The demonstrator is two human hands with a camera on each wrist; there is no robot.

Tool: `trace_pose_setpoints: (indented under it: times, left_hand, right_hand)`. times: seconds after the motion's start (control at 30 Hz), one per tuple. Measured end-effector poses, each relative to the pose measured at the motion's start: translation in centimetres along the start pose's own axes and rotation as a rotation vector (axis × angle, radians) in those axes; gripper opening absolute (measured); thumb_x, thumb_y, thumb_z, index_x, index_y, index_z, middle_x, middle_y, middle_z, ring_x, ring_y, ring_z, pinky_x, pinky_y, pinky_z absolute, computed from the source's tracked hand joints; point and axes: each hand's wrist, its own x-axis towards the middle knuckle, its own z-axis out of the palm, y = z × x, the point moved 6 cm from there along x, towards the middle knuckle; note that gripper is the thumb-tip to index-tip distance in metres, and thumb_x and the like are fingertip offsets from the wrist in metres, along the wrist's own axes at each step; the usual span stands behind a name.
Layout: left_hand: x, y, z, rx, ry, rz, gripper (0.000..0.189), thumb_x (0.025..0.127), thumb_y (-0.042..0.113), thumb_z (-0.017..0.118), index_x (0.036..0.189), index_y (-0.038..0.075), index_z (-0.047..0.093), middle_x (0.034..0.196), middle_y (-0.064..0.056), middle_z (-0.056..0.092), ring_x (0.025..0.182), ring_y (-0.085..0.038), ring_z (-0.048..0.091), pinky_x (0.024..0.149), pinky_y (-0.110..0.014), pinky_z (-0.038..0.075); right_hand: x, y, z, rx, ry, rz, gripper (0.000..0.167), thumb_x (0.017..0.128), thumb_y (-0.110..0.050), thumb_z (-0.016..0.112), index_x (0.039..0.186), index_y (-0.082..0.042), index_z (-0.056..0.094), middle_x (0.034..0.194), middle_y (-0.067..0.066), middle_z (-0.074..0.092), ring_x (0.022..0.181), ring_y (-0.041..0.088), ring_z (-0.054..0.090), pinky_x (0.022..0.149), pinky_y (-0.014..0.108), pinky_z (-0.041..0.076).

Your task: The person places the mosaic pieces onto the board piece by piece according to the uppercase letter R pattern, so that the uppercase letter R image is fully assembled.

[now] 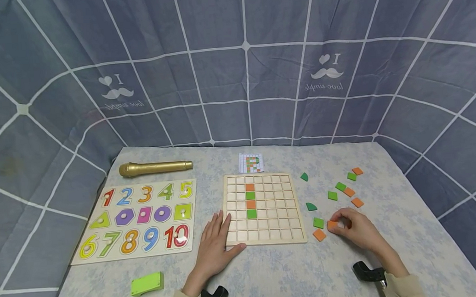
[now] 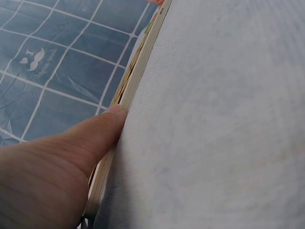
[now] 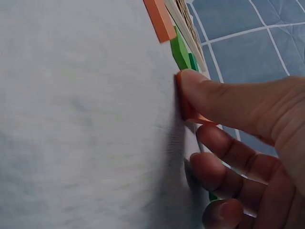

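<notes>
Left hand (image 1: 214, 245): fingers extended, at near-left corner of grid board (image 1: 280, 220). Right hand (image 1: 359, 230): pinching orange tile (image 1: 332, 224), right of board. Four tiles (image 1: 251, 204), green and orange alternating, in one board column. Pattern card (image 1: 245, 163) just beyond board.
</notes>
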Motion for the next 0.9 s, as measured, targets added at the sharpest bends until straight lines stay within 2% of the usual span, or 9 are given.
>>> trace_pose_setpoints:
  times: [0.23,0.37,0.6,0.9]
  left_hand:
    - [-0.1,0.1,-0.2,0.007,0.0,-0.001,0.085,0.084,0.05,0.065,0.145,-0.001,0.036,0.15,-0.024,0.027,0.14,-0.037,0.016,0.111,-0.048,0.014]
    - [-0.1,0.0,-0.2,0.005,-0.001,-0.007,0.085,0.084,0.05,0.065,0.145,-0.001,0.036,0.15,-0.024,0.026,0.14,-0.038,0.017,0.11,-0.049,0.014]
    - [-0.1,0.1,-0.4,-0.004,-0.003,-0.009,0.084,0.084,0.049,0.065,0.145,-0.001,0.036,0.15,-0.024,0.027,0.139,-0.038,0.017,0.11,-0.049,0.014]
    - [0.0,0.2,-0.3,-0.016,-0.015,-0.005,0.084,0.085,0.048,0.065,0.145,-0.001,0.035,0.15,-0.025,0.025,0.14,-0.038,0.016,0.111,-0.049,0.013]
  right_hand:
    - [-0.5,-0.7,-0.2,0.027,0.019,0.003,0.022,0.075,-0.017,0.081,0.083,-0.014,0.061,0.069,-0.006,0.052,0.058,0.01,0.042,0.05,0.024,0.036]
    - [0.0,-1.8,0.0,0.116,0.009,-0.013,0.022,0.076,-0.02,0.081,0.082,-0.014,0.06,0.068,-0.004,0.052,0.052,0.01,0.04,0.045,0.024,0.035]
    - [2.4,-6.0,1.4,0.293,-0.022,-0.118,0.021,0.078,-0.022,0.079,0.082,-0.015,0.06,0.065,0.0,0.051,0.048,0.01,0.041,0.04,0.025,0.035]
    - [5.9,-10.6,4.7,0.289,-0.061,-0.157,0.015,0.079,-0.025,0.079,0.082,-0.018,0.066,0.072,-0.005,0.059,0.048,0.012,0.041,0.042,0.024,0.033]
